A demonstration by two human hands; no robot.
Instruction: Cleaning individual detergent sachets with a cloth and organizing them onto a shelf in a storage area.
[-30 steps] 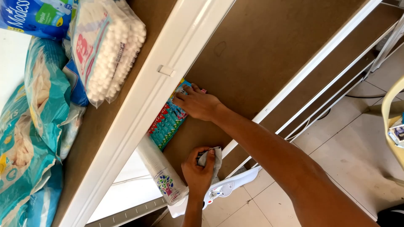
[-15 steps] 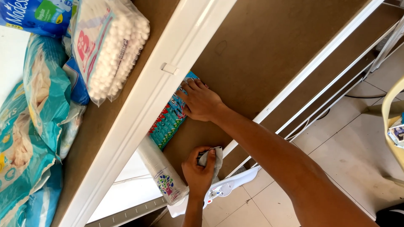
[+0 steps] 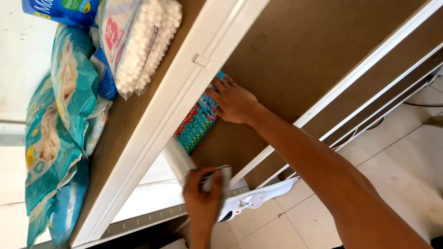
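Brown shelf board (image 3: pixel 300 55) with white rails, right hand (image 3: pixel 233 101) flat and open on colourful packet (image 3: pixel 196 124) at centre, left hand (image 3: pixel 203 203) at 6 o'clock gripping cup stack (image 3: pixel 177 159) and grey cloth (image 3: pixel 221 177), diaper bags (image 3: pixel 55 138) at 9, tiled floor (image 3: pixel 406 170) at 4.

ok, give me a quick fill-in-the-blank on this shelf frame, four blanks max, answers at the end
1. The right hand rests on a colourful flat packet lying on the ____ shelf board.
2. The left hand grips the end of a sleeve of stacked ____ cups.
3. The bag of cotton balls lies on the ____ shelf, beside teal diaper packs.

Answers: brown; white; upper
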